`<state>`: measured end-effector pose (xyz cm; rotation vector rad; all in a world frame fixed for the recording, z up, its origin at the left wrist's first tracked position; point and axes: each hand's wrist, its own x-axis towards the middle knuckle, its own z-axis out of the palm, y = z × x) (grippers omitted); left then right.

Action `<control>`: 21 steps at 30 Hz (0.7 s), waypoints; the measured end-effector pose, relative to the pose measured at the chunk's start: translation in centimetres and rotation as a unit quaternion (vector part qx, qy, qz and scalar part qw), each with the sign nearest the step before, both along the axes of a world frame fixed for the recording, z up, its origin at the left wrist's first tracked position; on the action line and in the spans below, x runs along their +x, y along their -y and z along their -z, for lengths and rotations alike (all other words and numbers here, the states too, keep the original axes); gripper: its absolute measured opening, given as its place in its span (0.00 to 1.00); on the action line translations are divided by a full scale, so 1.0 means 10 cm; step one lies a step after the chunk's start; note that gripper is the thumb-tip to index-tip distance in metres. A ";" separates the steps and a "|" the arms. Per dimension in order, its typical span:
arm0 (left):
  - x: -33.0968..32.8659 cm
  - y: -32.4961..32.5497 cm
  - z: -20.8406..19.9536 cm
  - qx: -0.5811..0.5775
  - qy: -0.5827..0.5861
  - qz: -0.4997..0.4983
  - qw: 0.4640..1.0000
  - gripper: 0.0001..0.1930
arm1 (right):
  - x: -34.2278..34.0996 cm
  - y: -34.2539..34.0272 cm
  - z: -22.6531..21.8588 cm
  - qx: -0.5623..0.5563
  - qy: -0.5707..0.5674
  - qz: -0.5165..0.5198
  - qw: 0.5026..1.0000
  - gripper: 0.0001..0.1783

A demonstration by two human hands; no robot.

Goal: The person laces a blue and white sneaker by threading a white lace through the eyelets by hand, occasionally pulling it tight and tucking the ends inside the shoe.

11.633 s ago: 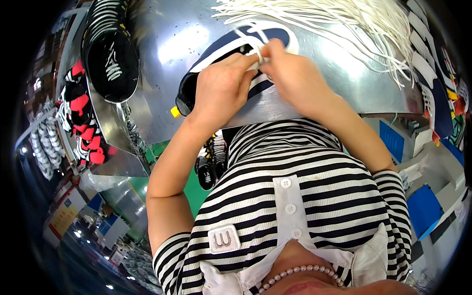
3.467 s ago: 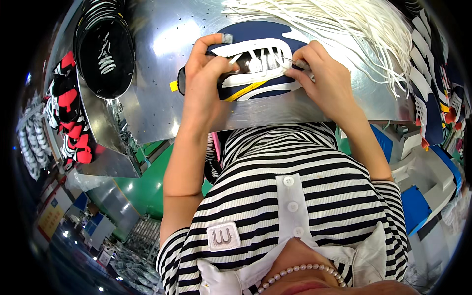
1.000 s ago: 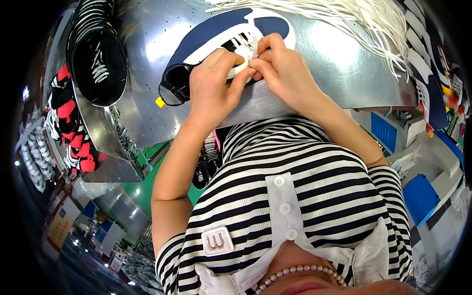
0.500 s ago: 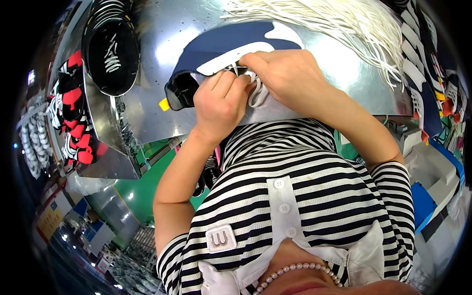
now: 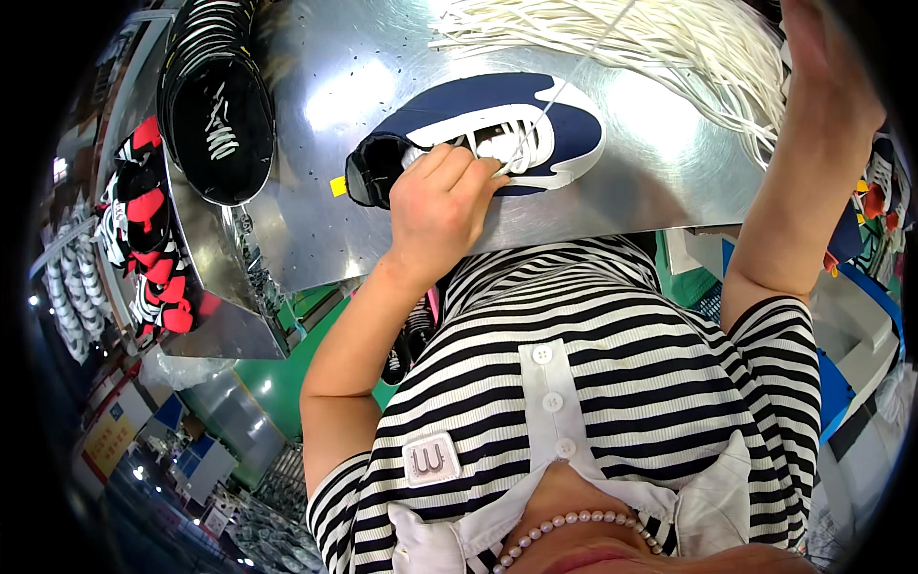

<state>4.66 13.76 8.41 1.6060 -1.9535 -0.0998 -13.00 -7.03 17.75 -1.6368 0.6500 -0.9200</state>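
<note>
A navy and white shoe upper (image 5: 445, 100) lies on the metal table, its black-lined opening and yellow tab toward the left. White lace (image 5: 524, 143) crosses part of its eyelet strip. My left hand (image 5: 440, 206) is closed on the upper's near edge beside the lacing; the fingertips are partly hidden. From the lacing, one lace end (image 5: 585, 59) stretches taut up and right, past the top of the picture. Raised at the upper right, my right hand (image 5: 830, 67) is smeared by motion, and its fingers run out of view, so what it holds does not show.
A heap of white laces (image 5: 622, 38) covers the table's far right. Nested black shoe uppers (image 5: 218, 124) stand at the far left. Red, black and white uppers (image 5: 153, 230) hang beyond the metal table's (image 5: 335, 239) left edge. More uppers (image 5: 882, 182) are stacked at the right.
My right hand has left the upper and swung far up and right. A lace is now drawn taut from the eyelets. The upper has tipped flatter, showing its lacing; my left hand stays on it.
</note>
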 end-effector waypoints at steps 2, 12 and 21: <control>0.01 0.00 -0.02 0.010 0.007 -0.007 1.000 0.10 | -0.02 -0.06 0.04 0.070 -0.011 0.005 0.997 0.10; 0.06 -0.08 -0.31 0.233 -0.228 -0.172 0.929 0.34 | 0.39 -0.60 0.92 0.160 -0.056 -0.152 0.974 0.05; 0.10 -0.03 -0.04 0.170 -0.181 -0.284 0.926 0.28 | 0.71 -0.66 1.09 0.093 -0.174 -0.185 0.963 0.08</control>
